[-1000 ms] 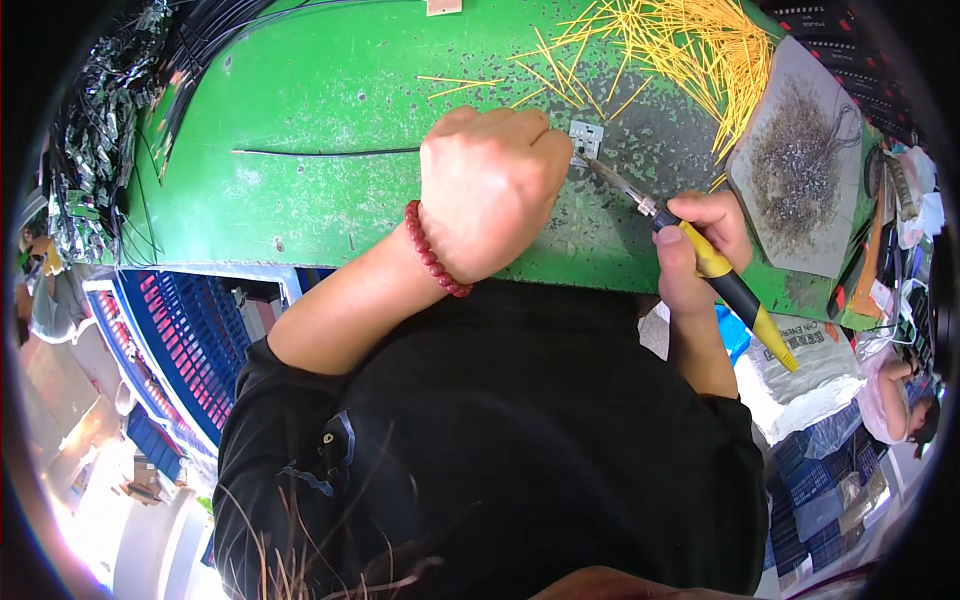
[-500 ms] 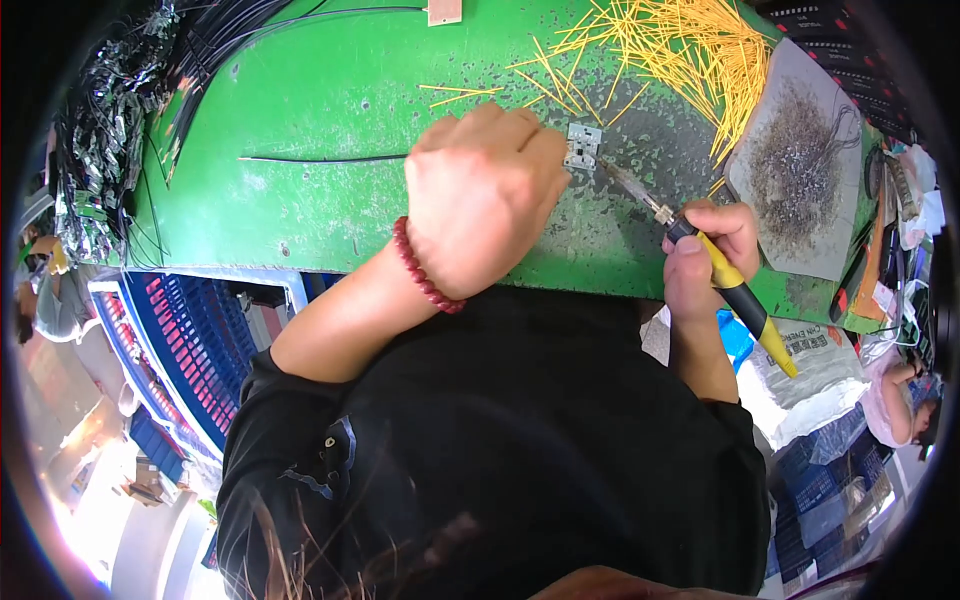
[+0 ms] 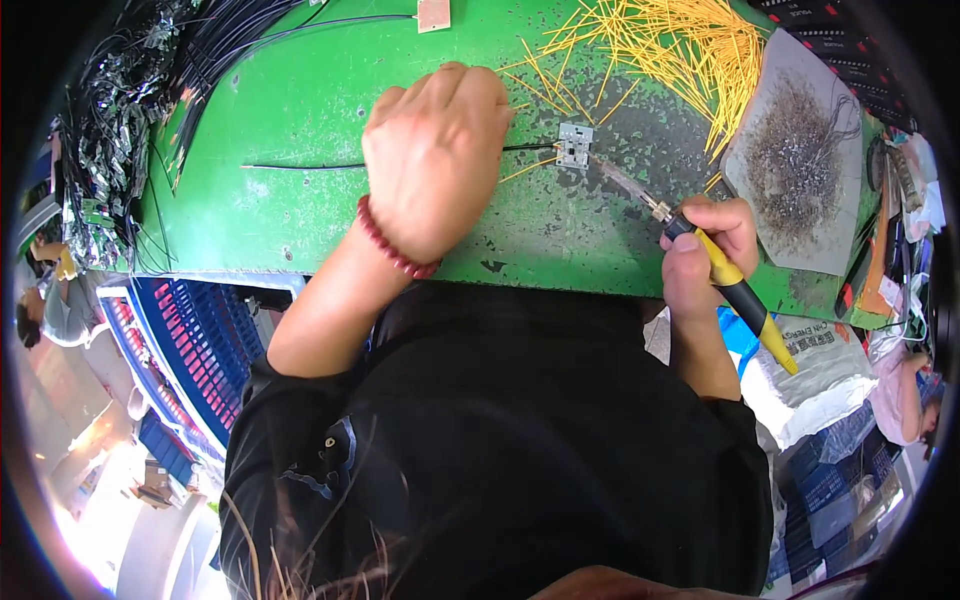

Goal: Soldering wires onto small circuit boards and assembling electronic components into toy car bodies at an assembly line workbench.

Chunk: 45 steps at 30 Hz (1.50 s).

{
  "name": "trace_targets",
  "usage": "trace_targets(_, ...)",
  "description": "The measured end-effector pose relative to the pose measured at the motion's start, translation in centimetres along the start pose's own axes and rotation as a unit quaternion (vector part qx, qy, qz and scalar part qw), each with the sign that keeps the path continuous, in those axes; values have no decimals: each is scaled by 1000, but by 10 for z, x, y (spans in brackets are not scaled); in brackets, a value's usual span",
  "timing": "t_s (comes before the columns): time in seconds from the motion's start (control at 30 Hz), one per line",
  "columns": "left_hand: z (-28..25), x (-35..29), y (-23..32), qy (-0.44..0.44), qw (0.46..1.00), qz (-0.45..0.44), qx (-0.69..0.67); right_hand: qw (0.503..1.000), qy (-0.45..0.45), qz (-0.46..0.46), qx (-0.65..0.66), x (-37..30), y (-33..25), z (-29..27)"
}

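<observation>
My left hand (image 3: 435,165), back up with a red bead bracelet on the wrist, is closed over the table. Its fingertips are curled under, so what they hold, if anything, is hidden. Under it passes a black cable (image 3: 305,167), whose end meets a small grey circuit board (image 3: 574,147). A short yellow wire (image 3: 528,170) slants from the board's left edge toward this hand. My right hand (image 3: 688,278) grips a yellow and black soldering iron (image 3: 742,298). The iron's tip points up and left, close to the board's right edge.
Loose yellow wires (image 3: 690,50) are heaped at the far right of the green table (image 3: 300,220). Beside them lies a grey sheet (image 3: 752,190) covered with dark specks. Black cables (image 3: 225,65) and a tangled dark bundle (image 3: 105,150) fill the far left. A copper-coloured plate (image 3: 434,14) lies at the back.
My left hand has moved left and farther away from the board, uncovering the black cable's end and a yellow wire beside it. My right hand and the iron have hardly moved.
</observation>
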<state>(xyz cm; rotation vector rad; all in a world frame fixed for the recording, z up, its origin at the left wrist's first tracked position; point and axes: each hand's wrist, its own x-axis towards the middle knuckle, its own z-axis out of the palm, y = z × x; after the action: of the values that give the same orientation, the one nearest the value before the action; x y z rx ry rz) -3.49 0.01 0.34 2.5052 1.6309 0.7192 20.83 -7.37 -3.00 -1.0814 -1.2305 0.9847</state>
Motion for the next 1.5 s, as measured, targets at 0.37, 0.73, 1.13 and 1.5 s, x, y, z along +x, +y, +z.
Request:
trace_targets(0.37, 3, -12, 25, -24, 991, 15, -128, 1000, -3, 13, 2, -1, -1, 0)
trace_targets(0.73, 14, -11, 24, -13, 997, 28, -75, 998, -29, 43, -34, 2, -9, 5)
trace_targets(1.13, 16, -9, 24, -18, 996, 35, -81, 994, -62, 51, -80, 5, -8, 3)
trace_targets(1.5, 7, -12, 21, -15, 996, 57, -64, 989, -44, 85, -111, 7, -14, 12)
